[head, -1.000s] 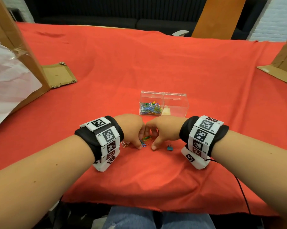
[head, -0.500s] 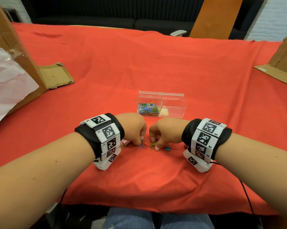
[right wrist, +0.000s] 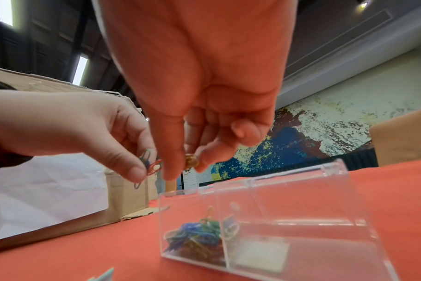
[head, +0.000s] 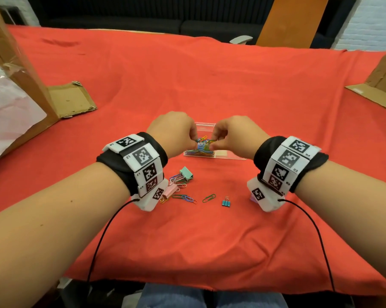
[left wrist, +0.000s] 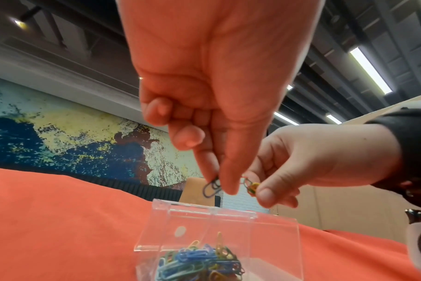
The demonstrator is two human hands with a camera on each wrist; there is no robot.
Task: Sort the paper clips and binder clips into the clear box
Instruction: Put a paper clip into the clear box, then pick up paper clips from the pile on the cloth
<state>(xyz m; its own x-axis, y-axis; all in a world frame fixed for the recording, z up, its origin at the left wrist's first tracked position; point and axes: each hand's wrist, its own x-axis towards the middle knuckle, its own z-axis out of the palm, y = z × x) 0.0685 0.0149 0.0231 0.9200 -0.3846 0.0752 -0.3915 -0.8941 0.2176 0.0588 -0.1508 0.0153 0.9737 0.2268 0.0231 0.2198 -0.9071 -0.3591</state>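
1. Red cloth [head: 209,85] was spread over the surface, and the clear box [right wrist: 289,218] was set on it near the middle, its lid raised at the far side.
2. The left hand [head: 172,127] was held above the box's left compartment, its thumb and forefinger pinched on dark paper clips [left wrist: 212,187], the other fingers curled in.
3. The right hand [head: 234,134] was held just beside the left one, fingertips almost meeting, with a small bunch of yellow and red clips [left wrist: 251,186] pinched between thumb and forefinger.
4. A heap of coloured paper clips [right wrist: 195,239] was seen in the left compartment of the box; only a pale square patch [right wrist: 260,254] could be made out in the right compartment.
5. A tangle of loose paper clips [head: 176,181] was left on the cloth near the left wrist, with a mint binder clip [head: 186,172] at its far edge and a pink binder clip [head: 170,190] on its near side.
6. A lone green paper clip [head: 209,198] was laid to the right of that tangle, and a small teal binder clip [head: 226,202] just to its right.
7. Marker-covered bands [head: 141,163] were worn on both wrists.
8. A cardboard box [head: 16,81] was stood at the far left of the surface.
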